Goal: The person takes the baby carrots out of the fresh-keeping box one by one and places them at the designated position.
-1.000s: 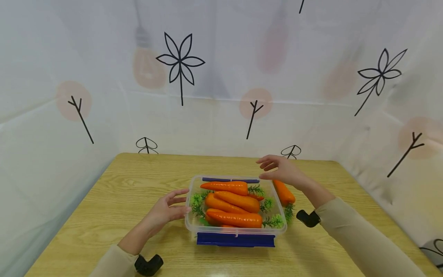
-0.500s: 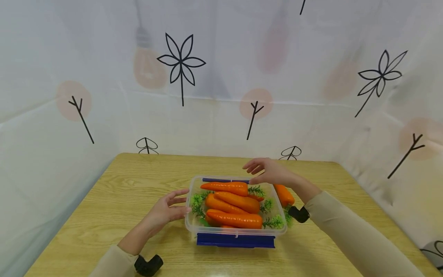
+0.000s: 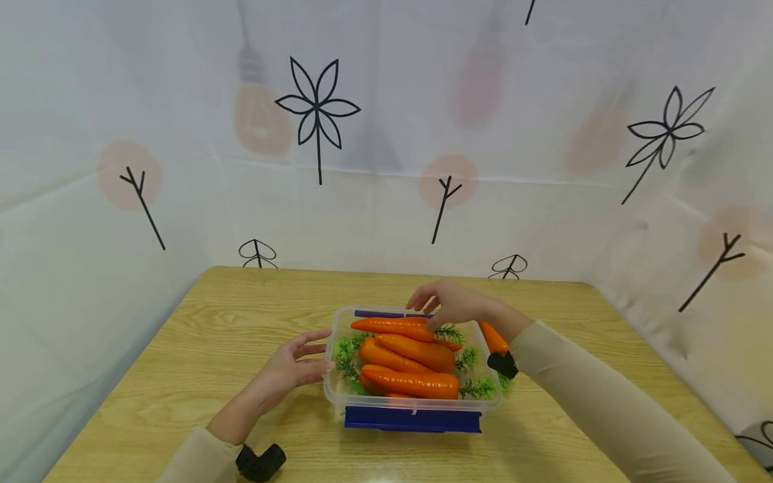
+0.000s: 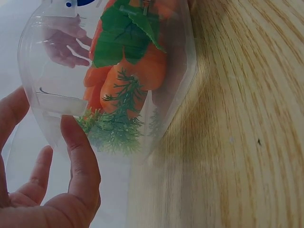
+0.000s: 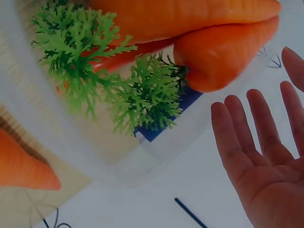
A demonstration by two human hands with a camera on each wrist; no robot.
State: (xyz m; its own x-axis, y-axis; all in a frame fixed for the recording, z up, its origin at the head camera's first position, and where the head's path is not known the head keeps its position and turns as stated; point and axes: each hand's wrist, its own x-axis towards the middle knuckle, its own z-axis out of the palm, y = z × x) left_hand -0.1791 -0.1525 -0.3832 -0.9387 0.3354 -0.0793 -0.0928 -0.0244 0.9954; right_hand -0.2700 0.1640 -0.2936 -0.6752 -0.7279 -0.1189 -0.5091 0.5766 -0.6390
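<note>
A clear plastic box [image 3: 335,396] with blue clips holds several orange carrots with green tops. My left hand [image 3: 282,376] is at its left side, the fingertips at the rim; in the left wrist view the thumb [image 4: 78,152] lies against the clear wall. My right hand [image 3: 459,302] reaches over the back right corner, with its fingers bent loosely downward above the rearmost carrot [image 3: 383,326]. In the right wrist view that carrot [image 5: 228,54] lies apart from the spread fingers [image 5: 266,128], and nothing is between them.
Another carrot [image 3: 492,337] lies on the wooden table [image 3: 253,308] just right of the box, partly behind the right forearm. A white patterned cloth [image 3: 386,221] hangs behind the table and along both sides.
My right hand has moved left and slightly down, from beyond the box's right corner to above the rearmost carrot. The left hand and the box have stayed in place.
</note>
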